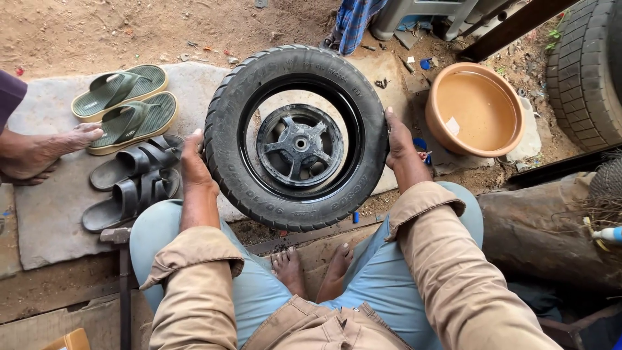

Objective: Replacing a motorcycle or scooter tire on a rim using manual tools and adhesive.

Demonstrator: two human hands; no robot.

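Firmly, both palms press the sidewalls: the left hand [194,165] and the right hand [398,146] each clench the black scooter tyre [295,139], held upright between the knees over a stone slab [52,214]. Keeping pressure even would steady it over the black alloy wheel [300,145] seen through its opening.

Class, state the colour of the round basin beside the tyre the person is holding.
The basin is orange-tan, holding murky brownish water; the head view shows it.
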